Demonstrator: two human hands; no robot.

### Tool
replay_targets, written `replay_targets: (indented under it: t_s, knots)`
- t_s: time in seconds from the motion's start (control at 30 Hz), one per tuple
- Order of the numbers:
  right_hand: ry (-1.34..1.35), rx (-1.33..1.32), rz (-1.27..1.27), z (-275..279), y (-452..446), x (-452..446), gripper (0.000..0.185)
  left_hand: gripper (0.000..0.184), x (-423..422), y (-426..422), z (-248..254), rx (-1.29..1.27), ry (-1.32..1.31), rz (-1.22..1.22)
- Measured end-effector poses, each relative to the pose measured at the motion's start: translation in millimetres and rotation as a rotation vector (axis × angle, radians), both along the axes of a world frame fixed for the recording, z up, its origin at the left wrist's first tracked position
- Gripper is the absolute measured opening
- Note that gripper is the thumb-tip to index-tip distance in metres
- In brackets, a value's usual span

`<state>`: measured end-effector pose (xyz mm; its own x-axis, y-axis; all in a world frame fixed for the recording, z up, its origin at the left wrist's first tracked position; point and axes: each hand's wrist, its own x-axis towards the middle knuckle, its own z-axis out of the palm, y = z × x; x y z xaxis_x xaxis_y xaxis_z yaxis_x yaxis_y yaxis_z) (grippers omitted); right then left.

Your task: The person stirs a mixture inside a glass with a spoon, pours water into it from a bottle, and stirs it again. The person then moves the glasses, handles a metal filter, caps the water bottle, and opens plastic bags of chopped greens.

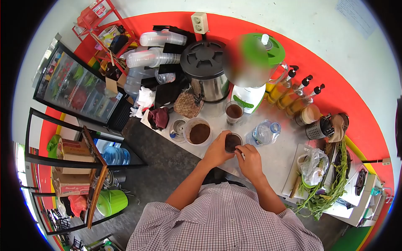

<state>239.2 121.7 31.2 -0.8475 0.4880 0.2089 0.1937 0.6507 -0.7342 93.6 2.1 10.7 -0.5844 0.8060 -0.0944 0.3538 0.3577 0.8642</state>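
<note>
My left hand [217,149] is wrapped round the side of a small cup [233,142] with dark brown contents. At the cup's near right rim, the fingers of my right hand [250,160] are pinched together; what they hold, if anything, is too small to make out. A white tub of brown powder [199,134] stands left of my hands, with a metal mug [179,126] beside it. Behind the cup is a clear glass [234,112] with brown contents. An empty-looking clear plastic bottle [264,133] lies to the right.
A steel container with black lid [205,62] and a green-and-white blender [249,97] stand at the back. Pump bottles [296,105] line the right rear. Leafy stems [322,203] and a plastic bag [314,165] lie right. Stacked cups [153,57] stand back left.
</note>
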Motion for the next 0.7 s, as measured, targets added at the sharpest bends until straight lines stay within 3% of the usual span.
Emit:
replay_targets:
  t_s: [0.3, 0.5, 0.7]
  knots:
    - [0.049, -0.048, -0.016, 4, 5, 7, 0.029, 0.103, -13, -12, 30, 0.085, 0.041, -0.105]
    - [0.09, -0.01, -0.05, 45, -6, 2, 0.031, 0.097, -40, -35, 61, 0.111, 0.092, -0.089]
    - [0.147, -0.038, -0.055, 58, -11, -19, 0.035, 0.085, -66, -69, 36, 0.108, 0.176, 0.099]
